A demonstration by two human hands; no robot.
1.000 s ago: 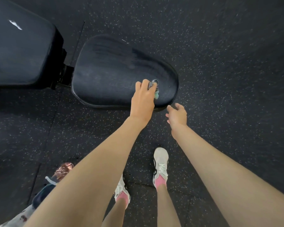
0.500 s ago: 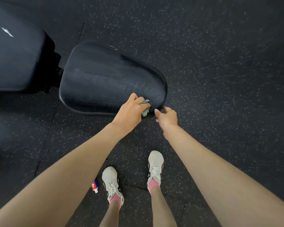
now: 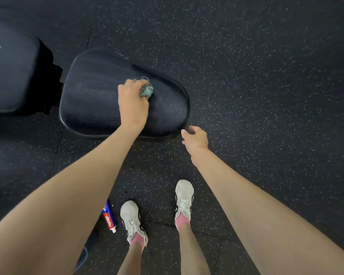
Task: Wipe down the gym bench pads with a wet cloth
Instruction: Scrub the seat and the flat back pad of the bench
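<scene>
White trainers with pink socks stood on the speckled rubber floor [image 3: 266, 80] at the bottom centre of the frame, the left shoe [image 3: 131, 221] a little lower than the right shoe [image 3: 184, 201]. Just left of the left shoe, a small red, white and blue tube [image 3: 108, 217] lay on the floor, partly hidden by the left forearm. Both bare forearms reached up from the bottom corners of the frame.

Right of centre, the right hand [image 3: 196, 140] hung loosely curled and held nothing, its fingertips close to the lower right edge of the seat pad [image 3: 99, 108]; whether they touched it could not be told. Higher up, the left hand [image 3: 132, 102] was clenched around a bunched teal cloth [image 3: 146, 90], pressing it down on the middle of the dark seat pad's surface. That hand and the cloth were slightly blurred. Faint pale streaks ran across the pad to the left of the hand.

At the upper left of the frame, a larger black back pad [image 3: 10, 76] sat just beside the seat pad, a dark gap with a bracket [image 3: 57, 76] between them.
</scene>
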